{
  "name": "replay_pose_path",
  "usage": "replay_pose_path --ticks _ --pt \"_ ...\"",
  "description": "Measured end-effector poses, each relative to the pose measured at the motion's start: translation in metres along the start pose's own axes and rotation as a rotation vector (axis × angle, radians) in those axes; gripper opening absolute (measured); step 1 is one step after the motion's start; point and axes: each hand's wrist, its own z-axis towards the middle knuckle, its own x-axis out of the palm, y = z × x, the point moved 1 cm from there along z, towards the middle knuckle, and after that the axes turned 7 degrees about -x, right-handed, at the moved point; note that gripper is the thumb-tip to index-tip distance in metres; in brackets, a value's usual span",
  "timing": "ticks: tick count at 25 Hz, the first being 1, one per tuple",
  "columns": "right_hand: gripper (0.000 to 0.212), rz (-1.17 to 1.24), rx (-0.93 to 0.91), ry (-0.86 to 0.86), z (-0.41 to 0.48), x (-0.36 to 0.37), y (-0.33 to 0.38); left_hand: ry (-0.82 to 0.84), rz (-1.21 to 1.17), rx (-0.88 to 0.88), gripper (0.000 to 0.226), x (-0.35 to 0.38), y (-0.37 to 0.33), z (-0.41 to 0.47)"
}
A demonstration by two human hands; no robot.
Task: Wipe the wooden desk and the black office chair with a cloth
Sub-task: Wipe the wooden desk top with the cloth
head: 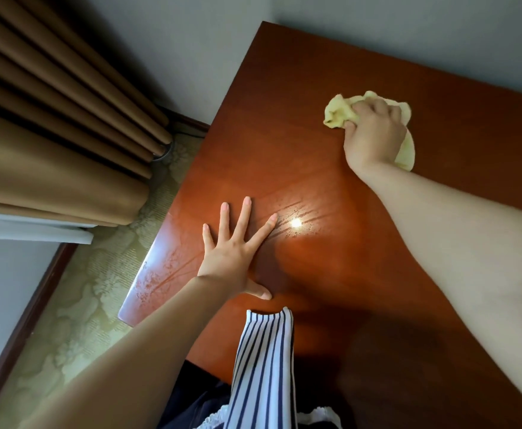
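Observation:
The wooden desk (284,144) fills the middle and right of the head view, reddish-brown and glossy, with damp streaks near a bright light reflection. My right hand (374,131) presses a crumpled pale yellow cloth (338,111) onto the desk near its far side. My left hand (238,252) lies flat on the desk near the left edge, fingers spread, holding nothing. The black office chair is not in view.
Brown curtains (52,125) hang at the left above a patterned beige carpet (98,289). A grey wall (408,32) runs behind the desk. A striped blue-and-white piece of clothing (262,366) hangs over the desk's near edge.

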Motion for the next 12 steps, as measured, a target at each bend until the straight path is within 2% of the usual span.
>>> replay_pose_path --ticks 3,5,12 --pt "0.034 0.061 -0.298 0.082 -0.028 0.003 0.005 0.013 0.009 -0.007 0.141 -0.001 0.0 0.001" --pt "0.033 0.11 -0.433 0.138 -0.058 0.002 0.008 0.027 0.008 -0.014 0.14 -0.003 0.0 0.0" --pt "0.026 0.209 -0.622 0.151 -0.183 -0.006 0.007 0.052 -0.007 -0.039 0.136 -0.013 -0.006 -0.006"
